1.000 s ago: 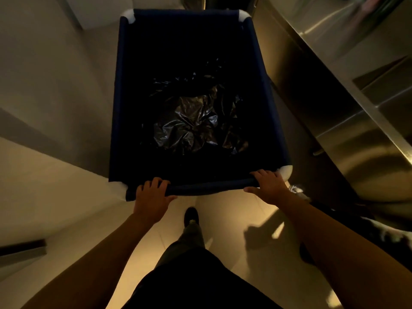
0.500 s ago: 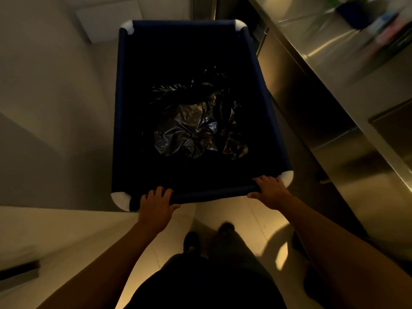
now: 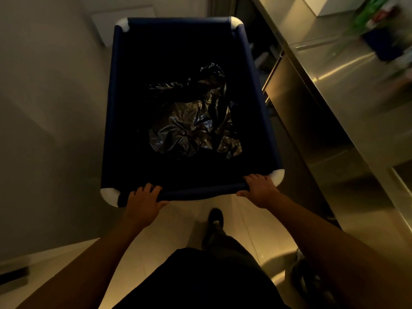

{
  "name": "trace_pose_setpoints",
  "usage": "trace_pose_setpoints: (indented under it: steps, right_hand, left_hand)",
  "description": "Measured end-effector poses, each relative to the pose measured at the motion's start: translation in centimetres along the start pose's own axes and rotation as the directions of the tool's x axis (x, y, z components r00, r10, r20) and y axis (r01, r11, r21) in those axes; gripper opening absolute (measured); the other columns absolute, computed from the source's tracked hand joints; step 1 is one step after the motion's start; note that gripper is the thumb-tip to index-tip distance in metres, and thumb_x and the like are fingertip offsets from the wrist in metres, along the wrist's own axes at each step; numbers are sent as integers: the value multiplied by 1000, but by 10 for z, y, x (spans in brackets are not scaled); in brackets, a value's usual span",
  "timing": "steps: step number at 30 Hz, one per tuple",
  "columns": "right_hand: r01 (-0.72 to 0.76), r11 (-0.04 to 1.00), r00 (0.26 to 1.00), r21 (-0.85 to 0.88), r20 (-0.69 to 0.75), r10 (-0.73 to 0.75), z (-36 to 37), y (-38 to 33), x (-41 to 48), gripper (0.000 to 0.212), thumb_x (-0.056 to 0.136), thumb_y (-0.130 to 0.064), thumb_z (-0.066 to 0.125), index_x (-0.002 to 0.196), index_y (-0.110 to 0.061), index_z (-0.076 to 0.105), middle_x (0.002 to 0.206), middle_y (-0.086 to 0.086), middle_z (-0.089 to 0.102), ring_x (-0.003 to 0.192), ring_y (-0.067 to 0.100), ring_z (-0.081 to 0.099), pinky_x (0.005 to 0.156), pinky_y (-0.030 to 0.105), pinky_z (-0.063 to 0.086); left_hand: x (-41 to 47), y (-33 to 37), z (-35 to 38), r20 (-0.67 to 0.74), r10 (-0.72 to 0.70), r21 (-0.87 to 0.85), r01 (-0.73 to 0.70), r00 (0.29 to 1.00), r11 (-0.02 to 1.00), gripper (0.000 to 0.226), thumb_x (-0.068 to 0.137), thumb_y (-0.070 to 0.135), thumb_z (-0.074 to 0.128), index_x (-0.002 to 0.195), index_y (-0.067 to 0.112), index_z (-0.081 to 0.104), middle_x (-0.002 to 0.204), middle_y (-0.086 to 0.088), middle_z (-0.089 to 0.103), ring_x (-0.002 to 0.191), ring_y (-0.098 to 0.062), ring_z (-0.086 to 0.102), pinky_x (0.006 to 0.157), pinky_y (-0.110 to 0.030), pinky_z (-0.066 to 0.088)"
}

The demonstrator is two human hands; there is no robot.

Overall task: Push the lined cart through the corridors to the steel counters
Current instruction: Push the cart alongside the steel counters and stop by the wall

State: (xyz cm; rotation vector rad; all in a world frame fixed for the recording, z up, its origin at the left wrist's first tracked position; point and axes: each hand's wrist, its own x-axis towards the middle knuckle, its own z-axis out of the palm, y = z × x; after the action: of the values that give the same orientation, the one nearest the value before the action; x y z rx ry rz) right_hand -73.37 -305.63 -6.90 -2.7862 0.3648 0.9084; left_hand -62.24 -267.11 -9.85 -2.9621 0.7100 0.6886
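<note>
A deep cart (image 3: 110, 112) with a dark blue padded rim and white corner caps fills the middle of the view. A crumpled black plastic liner (image 3: 191, 128) lies at its bottom. My left hand (image 3: 143, 202) grips the near rim bar close to the left corner. My right hand (image 3: 260, 190) grips the same bar beside the right white corner. A steel counter (image 3: 334, 70) runs along the cart's right side, very close to the rim.
A pale wall (image 3: 51, 97) stands close on the left of the cart. Blurred items, among them a dark container (image 3: 379, 43) and a white box (image 3: 321, 5), sit on the counter top. My foot (image 3: 215, 217) steps on the light tiled floor behind the cart.
The cart has rolled forward along the steel counter, with more counter top and its items coming into view. Both hands keep their grip on the near bar. My feet have changed step.
</note>
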Motion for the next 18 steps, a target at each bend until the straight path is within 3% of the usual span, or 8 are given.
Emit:
trace_pose_setpoints:
  steps: [10,18]
  right_hand:
    - [73,995,997,-62,-28,-75,-64,8,87,80,95,-73,39,152,-16,38,153,10,45,141,32,42,118,50,29]
    - [100,990,993,-99,-60,-106,-106,8,149,79,96,-71,39,152,-16,35,152,11,45,138,33,43,117,50,30]
  left_hand:
    - [86,-11,-44,121,-69,-117,83,990,990,54,91,65,50,140,42,48,140,1,51,127,-28,48,105,-46,36]
    - [144,-19,-73,149,-110,-110,127,983,986,58,91,68,48,140,38,48,142,-2,49,129,-31,47,106,-48,35]
